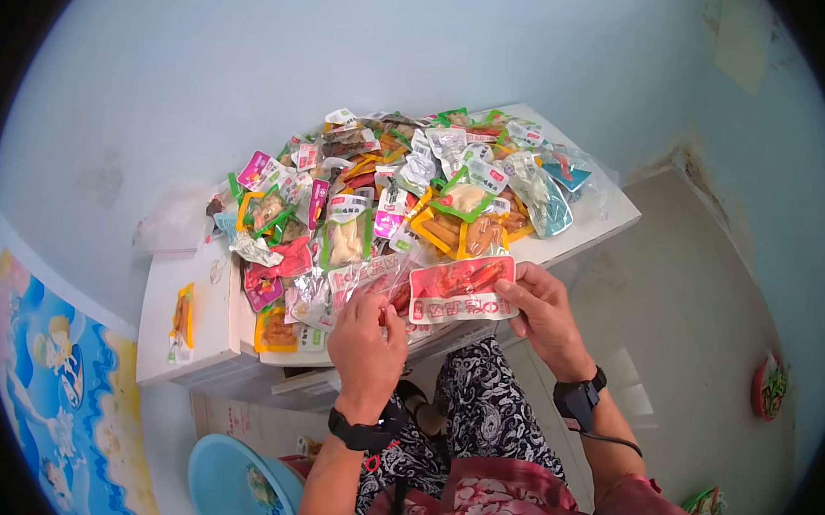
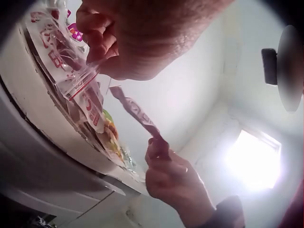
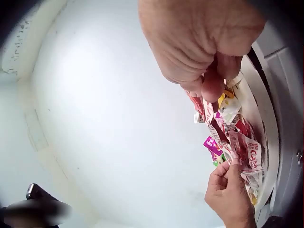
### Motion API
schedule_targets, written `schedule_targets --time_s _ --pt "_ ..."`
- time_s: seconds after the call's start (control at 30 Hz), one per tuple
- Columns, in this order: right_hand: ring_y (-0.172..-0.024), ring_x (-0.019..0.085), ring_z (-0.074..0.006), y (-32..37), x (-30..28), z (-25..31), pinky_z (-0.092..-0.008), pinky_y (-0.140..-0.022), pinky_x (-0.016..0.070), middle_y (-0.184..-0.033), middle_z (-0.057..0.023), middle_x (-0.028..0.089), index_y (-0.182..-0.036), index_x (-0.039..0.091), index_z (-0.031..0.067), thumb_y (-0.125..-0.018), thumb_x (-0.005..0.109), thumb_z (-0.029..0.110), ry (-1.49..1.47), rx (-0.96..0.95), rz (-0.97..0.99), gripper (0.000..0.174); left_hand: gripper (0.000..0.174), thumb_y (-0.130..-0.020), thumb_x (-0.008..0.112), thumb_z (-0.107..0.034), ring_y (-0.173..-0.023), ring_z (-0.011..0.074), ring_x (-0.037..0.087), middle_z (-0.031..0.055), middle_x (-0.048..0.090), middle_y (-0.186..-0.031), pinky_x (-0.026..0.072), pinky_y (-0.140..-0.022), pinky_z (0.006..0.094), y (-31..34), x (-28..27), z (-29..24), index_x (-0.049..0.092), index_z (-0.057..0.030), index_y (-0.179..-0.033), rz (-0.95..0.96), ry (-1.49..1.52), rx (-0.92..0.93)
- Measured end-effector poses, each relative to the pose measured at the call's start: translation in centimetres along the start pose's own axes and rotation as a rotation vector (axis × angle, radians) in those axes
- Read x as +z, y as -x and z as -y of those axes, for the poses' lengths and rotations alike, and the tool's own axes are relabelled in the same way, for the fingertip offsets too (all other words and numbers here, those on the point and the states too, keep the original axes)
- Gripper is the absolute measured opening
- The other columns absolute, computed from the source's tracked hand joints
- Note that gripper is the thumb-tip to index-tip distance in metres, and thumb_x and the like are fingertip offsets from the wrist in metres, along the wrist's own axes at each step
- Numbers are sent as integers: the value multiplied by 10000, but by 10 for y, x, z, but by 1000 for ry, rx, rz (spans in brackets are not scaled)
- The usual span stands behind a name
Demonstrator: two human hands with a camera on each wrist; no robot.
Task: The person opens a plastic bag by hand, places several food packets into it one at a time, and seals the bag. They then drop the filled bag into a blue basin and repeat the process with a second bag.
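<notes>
My right hand (image 1: 547, 321) pinches the right end of a red-and-white vacuum-sealed snack packet (image 1: 458, 286), thumb lying over its front. Reddish pieces show through its window, and it is raised above the near edge of the white table (image 1: 596, 222). Beside it, my left hand (image 1: 369, 344) grips the edge of a clear zip-lock bag (image 2: 78, 88) with a red line along its seal. Similar packets with red print show inside the bag. In the right wrist view the left hand's thumb and fingers (image 3: 230, 187) are closed on the plastic.
A heap of mixed snack packets (image 1: 346, 243) covers much of the table, against the wall. One yellow-edged packet (image 1: 183, 318) lies apart at the left. Below stands a light blue basin (image 1: 219, 485); a red bowl (image 1: 768, 388) sits on the floor to the right.
</notes>
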State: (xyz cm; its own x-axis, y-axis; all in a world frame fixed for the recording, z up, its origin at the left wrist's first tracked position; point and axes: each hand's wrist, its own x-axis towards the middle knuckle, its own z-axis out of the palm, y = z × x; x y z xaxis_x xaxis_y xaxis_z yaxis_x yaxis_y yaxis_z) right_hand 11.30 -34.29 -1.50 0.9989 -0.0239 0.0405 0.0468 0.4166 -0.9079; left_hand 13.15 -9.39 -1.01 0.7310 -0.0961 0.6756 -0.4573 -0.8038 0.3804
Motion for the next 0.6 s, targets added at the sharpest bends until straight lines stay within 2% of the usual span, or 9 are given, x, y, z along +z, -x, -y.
schedule_targets --time_s 0.13,0.23,0.37,0.43,0.47,0.53,0.6 --pt "-498 510 -41 -12 9 -12 -205 -435 339 -797 2 681 -1040 666 31 -1032 691 179 -9 22 40 150 67 -916 719 -49 -618 237 637 99 659 -777 504 -587 367 -3 -5 -4 656 -42 -939 0 120 -53" --pt "-511 555 -51 -19 29 -17 -203 -437 348 -819 -9 700 -1063 660 32 -1033 693 180 -36 76 47 155 55 -933 707 -48 -645 250 645 103 660 -799 510 -604 372 -8 -9 -9 655 -41 -950 13 127 -79" --pt "-547 634 -75 -29 57 -24 -197 -433 364 -868 -35 729 -1127 637 27 -1039 686 176 -54 102 118 179 40 -936 687 -33 -700 296 650 109 644 -842 506 -618 400 -13 -11 -9 663 -46 -965 -23 52 54" --pt "-547 634 -77 -38 70 -28 -191 -430 370 -883 -46 731 -1126 638 29 -1036 695 194 -26 71 154 197 57 -935 676 -23 -727 323 648 111 635 -864 505 -632 418 -12 -11 -9 672 -52 -984 -20 10 122" --pt "-551 653 -92 -42 77 -26 -215 -432 430 -862 -49 728 -1115 614 2 -1042 668 143 -21 86 179 168 103 -907 681 -10 -751 324 648 105 621 -875 508 -637 428 -11 -10 -9 674 -52 -1001 -13 26 126" --pt "-548 665 -103 -50 84 -35 -229 -422 446 -846 -62 724 -1095 606 -7 -1034 667 129 105 97 191 161 197 -851 691 15 -797 326 647 92 592 -896 513 -646 446 -8 -8 -8 678 -53 -1035 -1 57 133" --pt "-545 689 -127 -60 87 -41 -257 -396 455 -815 -83 712 -1064 595 -18 -1009 666 98 231 107 230 146 230 -842 697 18 -809 320 642 88 590 -911 519 -662 440 -7 -2 -5 688 -51 -1061 -8 111 152"
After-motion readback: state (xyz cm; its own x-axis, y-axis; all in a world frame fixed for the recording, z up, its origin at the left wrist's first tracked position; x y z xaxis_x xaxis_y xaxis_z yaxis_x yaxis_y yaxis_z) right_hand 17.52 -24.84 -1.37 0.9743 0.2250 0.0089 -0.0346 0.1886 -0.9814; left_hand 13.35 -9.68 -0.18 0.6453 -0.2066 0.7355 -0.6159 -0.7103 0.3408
